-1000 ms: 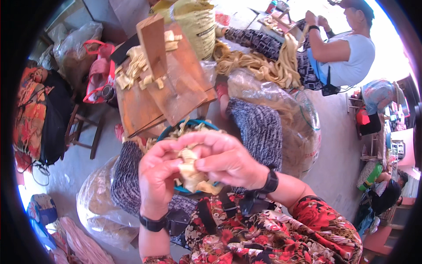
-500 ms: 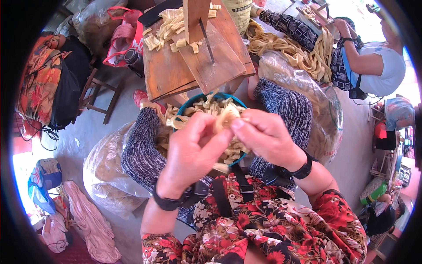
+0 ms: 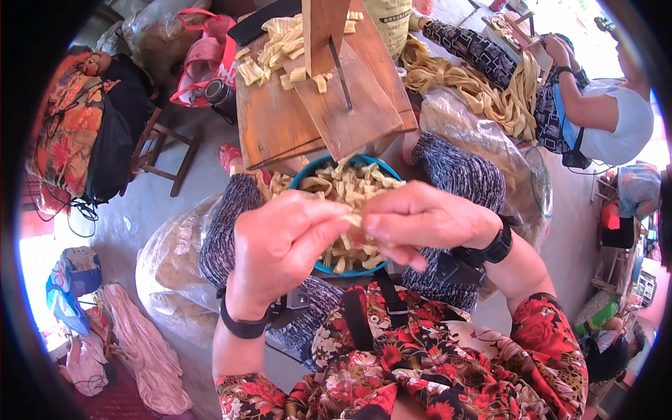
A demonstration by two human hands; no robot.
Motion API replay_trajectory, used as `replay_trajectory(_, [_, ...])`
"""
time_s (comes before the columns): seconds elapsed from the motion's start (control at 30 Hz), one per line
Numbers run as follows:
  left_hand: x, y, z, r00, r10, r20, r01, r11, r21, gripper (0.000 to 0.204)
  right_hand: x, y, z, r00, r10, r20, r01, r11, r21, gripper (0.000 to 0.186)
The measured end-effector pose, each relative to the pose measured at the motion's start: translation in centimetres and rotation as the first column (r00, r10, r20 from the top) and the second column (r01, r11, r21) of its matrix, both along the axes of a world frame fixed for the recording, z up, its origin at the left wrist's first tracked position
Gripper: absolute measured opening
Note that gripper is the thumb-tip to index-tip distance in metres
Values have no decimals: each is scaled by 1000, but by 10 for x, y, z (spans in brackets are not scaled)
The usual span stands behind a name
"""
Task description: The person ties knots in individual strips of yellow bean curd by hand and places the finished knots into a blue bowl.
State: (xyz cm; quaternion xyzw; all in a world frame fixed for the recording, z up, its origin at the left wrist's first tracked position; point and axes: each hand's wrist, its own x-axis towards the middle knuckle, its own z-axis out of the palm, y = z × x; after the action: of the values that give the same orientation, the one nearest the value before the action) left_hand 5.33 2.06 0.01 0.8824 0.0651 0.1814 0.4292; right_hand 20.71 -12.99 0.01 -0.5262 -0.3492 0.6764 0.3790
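Above a blue basin, a small pale yellow strip shows between my fingertips. My left hand pinches it with thumb and forefinger. My right hand closes on the other side of it, with some lower fingers stretched out. Much of the strip is hidden by the fingers. Curled pale yellow strips fill the basin between my knees. Beyond it stands a wooden table bearing a slanted board, an upright wooden post and a thin dark blade.
Cut yellow pieces lie on the table's far side. Clear plastic bags flank my legs. To the right, another person works beside long yellow strips. A red bag and a wooden chair stand left.
Both hands have come slightly lower, and the left has shifted left. The wide piece that stuck up above my fingers now shows only as a small bit between them.
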Motion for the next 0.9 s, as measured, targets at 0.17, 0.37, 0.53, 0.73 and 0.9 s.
replay_trajectory(0.17, [10,13,-17,980,154,-122,-174,971,-166,9,18,2,-9,977,-158,144,152,987,56,28])
replay_trajectory(0.37, [79,35,-23,909,339,-244,-393,891,-227,20,57,44,-33,256,-654,712,158,755,636,13])
replay_trajectory(0.53, [95,43,-45,903,428,-48,-430,902,-34,21,59,55,-42,56,-595,802,231,789,569,16])
replay_trajectory(0.73, [65,18,-11,944,125,-306,-296,732,-614,16,32,34,-26,172,-657,734,39,749,662,34])
replay_trajectory(0.9, [22,4,2,988,8,-156,-128,615,-778,12,21,14,-19,622,-781,50,688,577,440,25])
